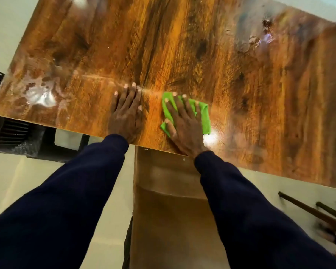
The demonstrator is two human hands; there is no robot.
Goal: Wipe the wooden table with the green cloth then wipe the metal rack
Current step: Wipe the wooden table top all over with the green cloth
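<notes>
Pressing the green cloth (pixel 205 121) flat, the right hand (pixel 182 129) has its fingers spread. The cloth lies close to the wooden surface's (pixel 182 45) near edge. The left hand (pixel 125 115) rests flat just left of the cloth, fingers straight. Wood stretches wide beyond the cloth.

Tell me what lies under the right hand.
The green cloth, pressed flat on the wooden table by the right hand, fingers spread. Its edges show; its middle and the tabletop beneath are covered.

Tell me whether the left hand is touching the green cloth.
Apart. The head view shows the left hand flat on the wooden table, with a strip of bare wood between it and the green cloth under the right hand.
</notes>
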